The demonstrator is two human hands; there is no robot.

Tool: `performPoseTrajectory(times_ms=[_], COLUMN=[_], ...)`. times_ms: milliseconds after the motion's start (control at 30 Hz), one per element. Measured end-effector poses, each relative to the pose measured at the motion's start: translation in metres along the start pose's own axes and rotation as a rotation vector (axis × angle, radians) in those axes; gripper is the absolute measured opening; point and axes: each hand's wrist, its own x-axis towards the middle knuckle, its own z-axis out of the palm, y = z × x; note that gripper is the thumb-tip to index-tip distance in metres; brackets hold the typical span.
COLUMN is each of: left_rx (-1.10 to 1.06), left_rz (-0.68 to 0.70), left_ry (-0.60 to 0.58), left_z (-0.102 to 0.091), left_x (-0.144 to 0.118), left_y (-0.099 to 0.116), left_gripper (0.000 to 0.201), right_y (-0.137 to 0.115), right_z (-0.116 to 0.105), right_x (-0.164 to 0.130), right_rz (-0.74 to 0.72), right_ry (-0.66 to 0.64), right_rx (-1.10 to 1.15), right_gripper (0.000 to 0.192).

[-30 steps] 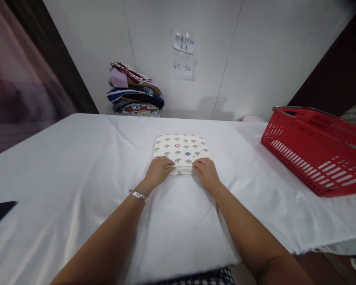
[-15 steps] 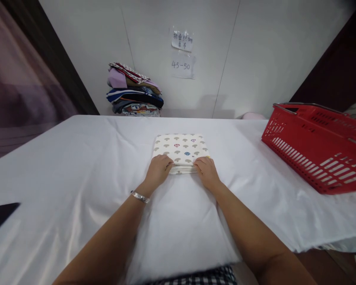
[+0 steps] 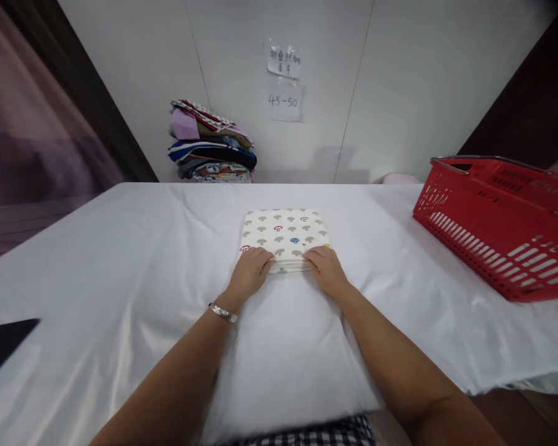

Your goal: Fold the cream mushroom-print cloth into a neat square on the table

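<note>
A folded cream cloth (image 3: 284, 230) printed with small mushroom shapes lies square on the white-covered table (image 3: 121, 260). My left hand (image 3: 250, 274) rests on its near left corner, fingers curled over the folded edge. My right hand (image 3: 324, 270) presses the near right corner in the same way. A silver bracelet (image 3: 222, 312) circles my left wrist. Both hands touch the near edge of the cloth, whose far half lies bare.
A red plastic basket (image 3: 497, 226) stands tilted at the right of the table. A stack of folded clothes (image 3: 210, 144) sits against the back wall, under two paper notes (image 3: 284, 80). A dark flat object (image 3: 2, 344) lies at the left edge.
My hands stay on the cloth's near edge. The fingers have shifted slightly along the fold; the view has drifted a little.
</note>
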Motion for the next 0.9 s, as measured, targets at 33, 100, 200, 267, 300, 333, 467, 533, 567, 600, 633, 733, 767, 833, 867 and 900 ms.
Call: performPoseTrajectory(times_ms=[33, 100, 200, 267, 300, 333, 467, 533, 567, 600, 633, 733, 767, 833, 867, 900], left_rx=[-0.019, -0.039, -0.042, -0.038, -0.031, -0.019, 0.040, 0.049, 0.050, 0.050, 0.051, 0.060, 0.062, 0.067, 0.070, 0.074], left_rz=[-0.001, -0.017, -0.051, -0.065, -0.068, -0.071, -0.102, -0.099, -0.087, -0.071, -0.057, -0.030, -0.023, -0.007, 0.000, 0.004], left_ry=[0.016, 0.032, 0.037, 0.045, 0.049, 0.052, 0.070, 0.089, 0.098, 0.103, 0.105, 0.100, 0.097, 0.088, 0.082, 0.074], left_z=[0.0000, -0.0002, -0.0005, -0.0001, 0.0003, 0.0009, 0.0033, 0.0039, 0.0041, 0.0042, 0.0044, 0.0057, 0.0063, 0.0072, 0.0074, 0.0074], left_x=[-0.0008, -0.0021, -0.0026, -0.0022, -0.0019, -0.0017, -0.0018, -0.0026, -0.0030, -0.0035, -0.0039, -0.0052, -0.0055, -0.0058, -0.0058, -0.0056], left_y=[-0.0005, -0.0007, 0.0002, 0.0006, 0.0006, 0.0005, -0.0004, -0.0006, -0.0005, -0.0004, -0.0004, -0.0005, -0.0006, -0.0003, 0.0001, 0.0007], left_gripper=[0.020, 0.020, 0.021, 0.021, 0.022, 0.021, 0.020, 0.021, 0.022, 0.023, 0.025, 0.030, 0.032, 0.033, 0.032, 0.029], right_y=[0.0008, 0.0021, 0.0036, 0.0041, 0.0043, 0.0045, 0.0045, 0.0040, 0.0035, 0.0029, 0.0022, 0.0001, -0.0003, -0.0003, -0.0001, 0.0003], right_z=[0.0004, 0.0013, 0.0031, 0.0043, 0.0048, 0.0052, 0.0062, 0.0059, 0.0056, 0.0053, 0.0048, 0.0037, 0.0036, 0.0040, 0.0043, 0.0048], right_x=[-0.0002, -0.0005, -0.0004, -0.0003, -0.0003, -0.0002, 0.0002, 0.0007, 0.0010, 0.0013, 0.0015, 0.0016, 0.0014, 0.0008, 0.0004, 0.0001], right_rz=[-0.001, -0.002, -0.009, -0.014, -0.016, -0.017, -0.019, -0.014, -0.011, -0.011, -0.014, -0.039, -0.048, -0.061, -0.065, -0.067], right_ry=[0.007, 0.023, 0.041, 0.054, 0.060, 0.064, 0.076, 0.078, 0.077, 0.073, 0.071, 0.078, 0.081, 0.083, 0.079, 0.073], right_rx=[0.011, 0.027, 0.033, 0.034, 0.036, 0.038, 0.043, 0.044, 0.045, 0.047, 0.049, 0.052, 0.051, 0.046, 0.043, 0.037], right_gripper=[0.018, 0.018, 0.019, 0.019, 0.019, 0.019, 0.020, 0.021, 0.021, 0.021, 0.021, 0.023, 0.024, 0.026, 0.027, 0.029])
